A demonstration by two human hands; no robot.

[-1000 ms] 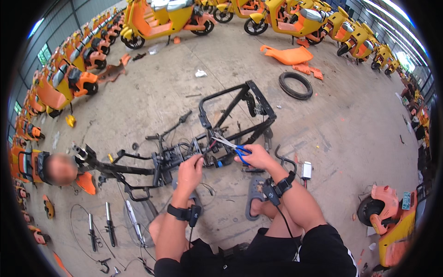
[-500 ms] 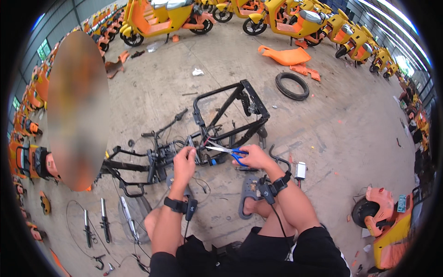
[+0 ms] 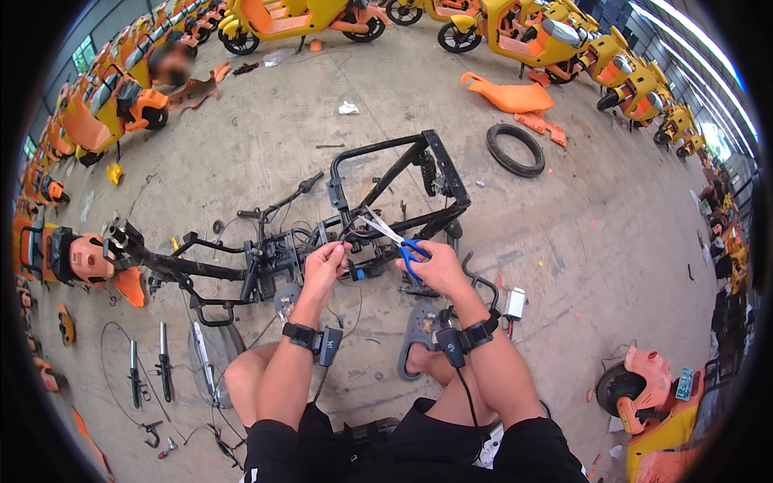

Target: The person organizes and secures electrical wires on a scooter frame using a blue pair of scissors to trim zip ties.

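Note:
My right hand (image 3: 436, 266) grips a pair of scissors (image 3: 413, 256) by their blue handles. The silver blades are parted and point up and left, over the black frame. My left hand (image 3: 325, 266) is pinched closed at a thin reddish wire (image 3: 355, 233), left of the scissors and below the blade tips. Both hands are over the near side of a bare black scooter frame (image 3: 393, 179), which lies on the floor with cables and brackets about its middle. Fingers partly hide the pinched end of the wire.
A black tyre (image 3: 515, 150) and an orange body panel (image 3: 509, 94) lie at the far right. A silver box (image 3: 515, 303) with leads is right of my right arm. Shock absorbers (image 3: 164, 362) lie at the left. Yellow scooters (image 3: 515, 36) stand in rows behind.
The scissor blades have swung from pointing left to pointing up and left. My left hand stays pinched. A large blurred shape at the left is gone, uncovering the frame's front end.

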